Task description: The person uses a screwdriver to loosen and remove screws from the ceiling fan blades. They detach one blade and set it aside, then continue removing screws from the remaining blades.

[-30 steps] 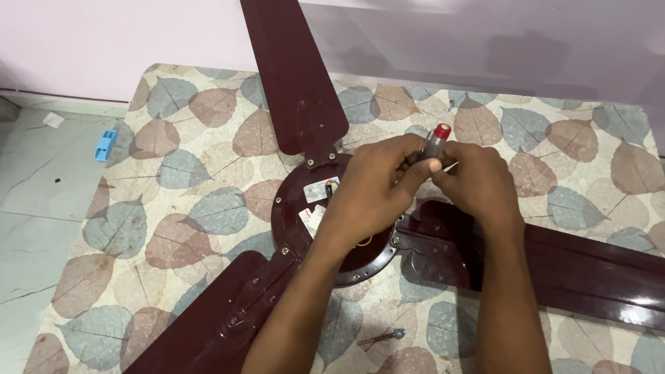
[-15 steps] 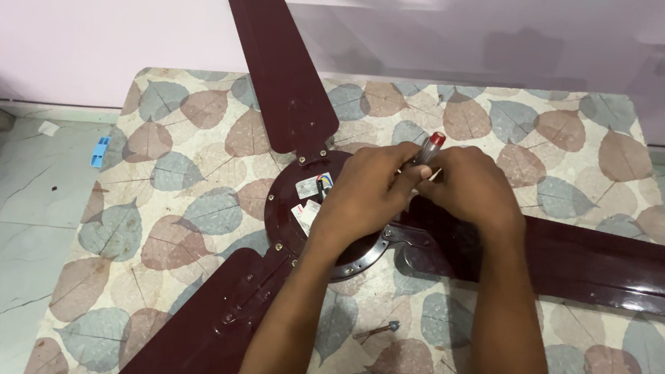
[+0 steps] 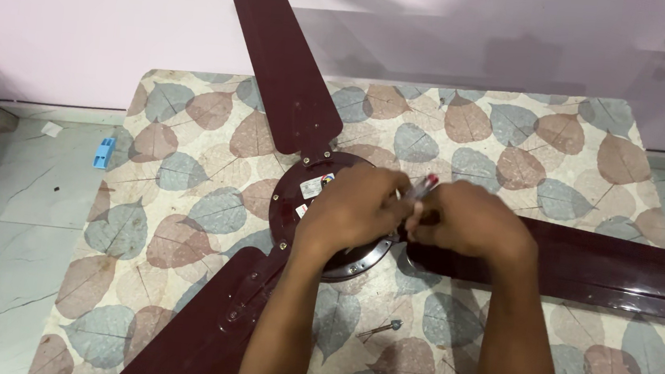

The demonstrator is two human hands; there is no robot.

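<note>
gripping a red-tipped screwdriver (image 3: 428,185) between left hand (image 3: 354,211) and right hand (image 3: 467,221), both curled tight around it, over the hub of a maroon ceiling fan (image 3: 307,201) lying on a leaf-patterned mat (image 3: 188,165); loose screw (image 3: 382,328) nearby.

Both hands cover the middle of the fan hub (image 3: 299,200), so what the fingers (image 3: 396,205) press there is hidden. Only the red tip of a slim tool (image 3: 431,180) pokes out above them. Its shaft is buried in the grip. The blade (image 3: 625,272) right of the fingers and the blade (image 3: 280,60) above them run off the edges. A small metal piece (image 3: 382,328) below is too small to tell.
</note>
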